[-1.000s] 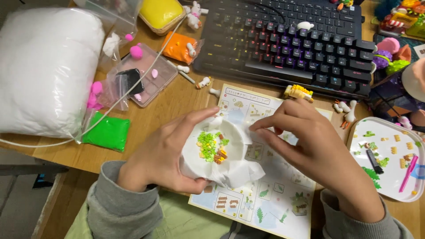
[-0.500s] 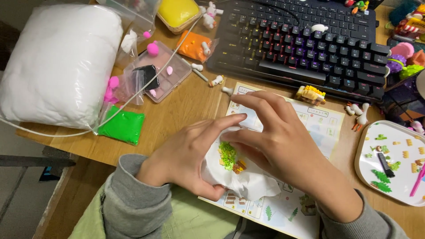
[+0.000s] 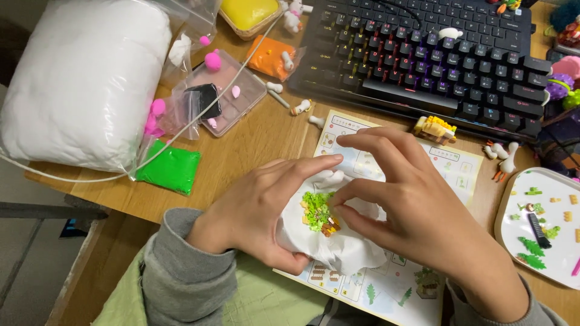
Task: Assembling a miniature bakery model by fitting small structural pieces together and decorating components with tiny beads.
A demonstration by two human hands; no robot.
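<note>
Right now the left hand (image 3: 266, 211) cups a lump of white clay (image 3: 338, 247) low in the centre of the frame, fingers closed around its side, while the right hand (image 3: 405, 205) pinches at the green and brown bricks (image 3: 319, 212) set on top. Steady cupping and a light pinch seem best, lest the soft clay dent. Beneath lies an instruction sheet (image 3: 447, 169); a keyboard (image 3: 423, 54) crowds the upper right, a parts tray (image 3: 544, 229) the right edge.
</note>
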